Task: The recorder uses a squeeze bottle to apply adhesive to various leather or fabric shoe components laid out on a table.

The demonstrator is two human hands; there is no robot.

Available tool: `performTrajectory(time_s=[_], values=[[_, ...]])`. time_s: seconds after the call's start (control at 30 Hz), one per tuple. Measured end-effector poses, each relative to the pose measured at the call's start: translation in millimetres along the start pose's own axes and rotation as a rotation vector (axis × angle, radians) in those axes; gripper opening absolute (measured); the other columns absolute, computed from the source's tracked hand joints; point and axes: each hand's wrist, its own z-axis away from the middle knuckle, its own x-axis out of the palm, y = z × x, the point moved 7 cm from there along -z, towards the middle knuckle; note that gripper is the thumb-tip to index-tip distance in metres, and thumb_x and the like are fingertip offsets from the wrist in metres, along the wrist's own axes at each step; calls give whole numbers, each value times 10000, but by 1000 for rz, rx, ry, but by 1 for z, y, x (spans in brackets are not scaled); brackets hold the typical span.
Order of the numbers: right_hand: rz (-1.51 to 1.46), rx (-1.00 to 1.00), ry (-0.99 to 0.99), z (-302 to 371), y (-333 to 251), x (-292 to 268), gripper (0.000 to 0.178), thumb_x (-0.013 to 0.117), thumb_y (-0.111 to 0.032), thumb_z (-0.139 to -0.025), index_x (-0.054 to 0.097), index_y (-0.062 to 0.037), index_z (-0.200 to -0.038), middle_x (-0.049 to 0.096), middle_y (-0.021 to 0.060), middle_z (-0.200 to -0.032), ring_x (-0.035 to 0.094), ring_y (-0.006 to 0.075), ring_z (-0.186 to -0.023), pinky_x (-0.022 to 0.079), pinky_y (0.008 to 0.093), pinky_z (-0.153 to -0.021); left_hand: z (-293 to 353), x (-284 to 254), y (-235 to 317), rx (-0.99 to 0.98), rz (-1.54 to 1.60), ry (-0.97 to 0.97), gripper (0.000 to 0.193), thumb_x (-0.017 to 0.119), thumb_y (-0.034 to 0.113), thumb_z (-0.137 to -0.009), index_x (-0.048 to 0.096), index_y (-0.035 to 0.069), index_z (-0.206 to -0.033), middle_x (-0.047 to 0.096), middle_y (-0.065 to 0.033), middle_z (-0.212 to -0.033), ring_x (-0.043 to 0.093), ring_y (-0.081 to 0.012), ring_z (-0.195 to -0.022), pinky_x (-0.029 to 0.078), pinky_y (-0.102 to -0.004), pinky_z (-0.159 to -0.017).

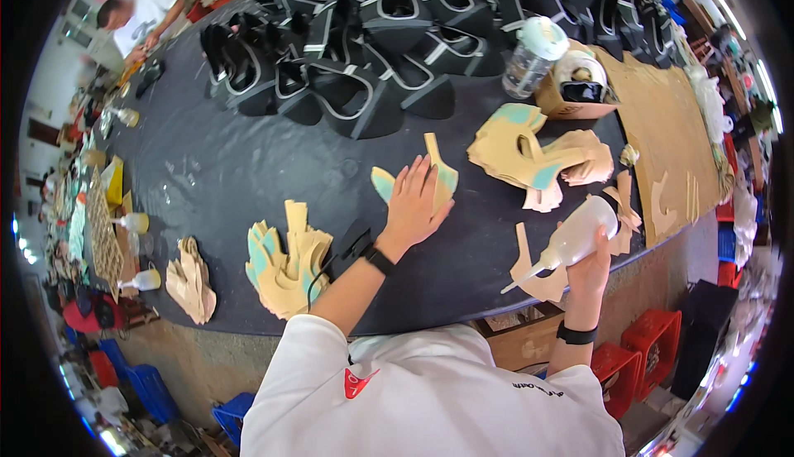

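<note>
My left hand (415,206) lies flat with fingers stretched over a tan cut-out piece (445,182) with pale teal patches, pressing it on the dark tabletop (207,167). My right hand (590,268) is closed around a white squeeze bottle (585,229), tilted so its thin nozzle points down and left. Under that nozzle lies another tan cut-out piece (547,285) near the front edge. A fanned stack of tan and teal pieces (289,271) is left of my left forearm. Beyond the bottle sits a larger pile of such pieces (509,151).
Many black shoes with pale trim (347,97) crowd the far side. A clear tumbler (529,60) stands beside a small cardboard box (575,108). Cardboard (666,134) covers the right end. Red crates (652,343) are on the floor at right. Another person (145,23) works at far left.
</note>
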Motion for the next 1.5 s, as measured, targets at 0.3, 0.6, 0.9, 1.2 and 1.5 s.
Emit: performTrajectory(time_s=[0.3, 0.6, 0.9, 1.2, 1.5], values=[[59, 127, -118, 22, 38, 52, 565, 558, -354, -811, 355, -26, -1224, 477, 117, -1120, 492, 266, -1023, 401, 443, -913, 193, -99, -150, -919, -175, -88, 340, 666, 201, -705, 503, -19, -907, 542, -147, -814, 531, -268, -719, 425, -367, -632], [58, 68, -173, 52, 59, 111, 569, 538, -316, -824, 322, 12, -1236, 443, 150, -1149, 476, 317, -1045, 403, 486, -896, 240, -113, -166, -1182, 655, 127, 228, 669, 176, -741, 556, -21, -740, 481, 12, -569, 435, -76, -526, 361, -222, -486], [95, 36, -219, 64, 63, 133, 571, 531, -294, -829, 303, 31, -1240, 439, 172, -1148, 486, 337, -1034, 421, 487, -874, 256, -154, -184, -1140, 78, 33, 385, 508, 283, -870, 521, -39, -660, 452, -31, -478, 427, -142, -440, 348, -295, -445], [-84, -55, -240, 46, 47, 165, 550, 502, -375, -844, 352, -26, -1243, 488, 132, -1124, 492, 297, -1048, 417, 404, -877, 141, -213, -50, -896, 1053, 230, 155, 533, 110, -848, 609, -24, -835, 618, -63, -681, 494, -46, -502, 379, -165, -451], [-1, -187, -170, 26, 10, 154, 529, 579, -317, -814, 378, -33, -1213, 497, 88, -1100, 498, 217, -1024, 424, 370, -864, 86, -149, 31, -829, 1317, -95, 135, 590, 49, -794, 615, -46, -887, 640, -83, -730, 577, -63, -607, 397, -148, -485]])
